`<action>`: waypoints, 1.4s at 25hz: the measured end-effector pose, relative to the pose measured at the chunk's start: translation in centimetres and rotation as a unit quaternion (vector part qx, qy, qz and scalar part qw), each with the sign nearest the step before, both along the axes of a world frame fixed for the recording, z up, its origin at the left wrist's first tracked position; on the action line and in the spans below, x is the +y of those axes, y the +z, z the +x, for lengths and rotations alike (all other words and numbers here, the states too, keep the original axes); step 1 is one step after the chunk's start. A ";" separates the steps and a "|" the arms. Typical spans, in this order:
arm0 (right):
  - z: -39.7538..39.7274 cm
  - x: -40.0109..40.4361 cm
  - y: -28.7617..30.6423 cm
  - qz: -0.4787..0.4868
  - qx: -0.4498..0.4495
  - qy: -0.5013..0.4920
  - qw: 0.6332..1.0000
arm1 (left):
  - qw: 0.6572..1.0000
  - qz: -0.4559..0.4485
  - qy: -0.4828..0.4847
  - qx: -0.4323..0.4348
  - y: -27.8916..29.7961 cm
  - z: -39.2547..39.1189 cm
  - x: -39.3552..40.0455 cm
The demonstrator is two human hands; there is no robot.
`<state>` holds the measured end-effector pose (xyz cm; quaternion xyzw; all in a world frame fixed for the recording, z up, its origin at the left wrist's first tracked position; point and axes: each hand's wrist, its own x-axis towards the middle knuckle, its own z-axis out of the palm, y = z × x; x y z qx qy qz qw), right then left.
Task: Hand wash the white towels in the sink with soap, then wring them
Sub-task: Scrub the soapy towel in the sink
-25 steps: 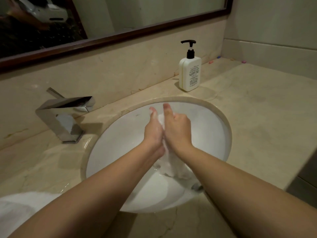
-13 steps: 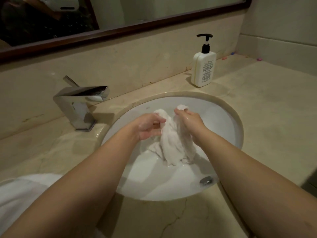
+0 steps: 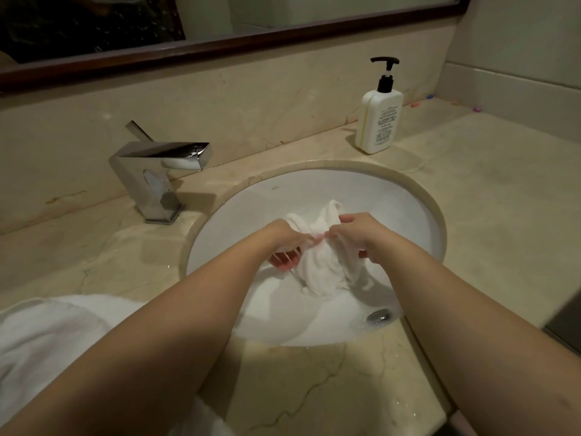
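Note:
A wet white towel point(image 3: 323, 265) is bunched up inside the round white sink point(image 3: 393, 215). My left hand point(image 3: 283, 243) grips its left side with fingers curled under the cloth. On the towel's right side, my right hand point(image 3: 361, 237) pinches the upper folds. The two hands nearly touch over the cloth. The towel's lower end rests on the basin floor, above the drain point(image 3: 379, 316). A white soap bottle point(image 3: 379, 119) with a black pump stands on the counter behind the sink.
A chrome faucet point(image 3: 160, 171) stands at the sink's back left, with no water running. Another white towel point(image 3: 53, 341) lies on the marble counter point(image 3: 490, 215) at the lower left. A wood-framed mirror point(image 3: 220, 42) runs along the wall.
My hands went from pressed together upright on the towel to spread apart and lowered, and now sit close again, gripping the bunched cloth lower in the basin. The view shifted left.

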<state>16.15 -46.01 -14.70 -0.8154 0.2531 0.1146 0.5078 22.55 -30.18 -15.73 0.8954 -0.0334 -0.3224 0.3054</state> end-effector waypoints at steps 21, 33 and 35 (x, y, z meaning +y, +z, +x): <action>1.0 -0.5 -0.8 0.061 -0.113 -0.104 0.986 | 0.916 -0.338 0.210 -0.044 -0.4 0.7 -1.1; 0.5 -0.8 0.5 0.165 -0.181 -0.160 0.956 | 0.849 -0.250 0.197 -0.421 1.8 0.9 -0.4; 0.5 -0.8 0.3 0.174 -0.178 -0.143 0.958 | 0.845 -0.296 0.254 -0.366 1.5 1.7 -0.2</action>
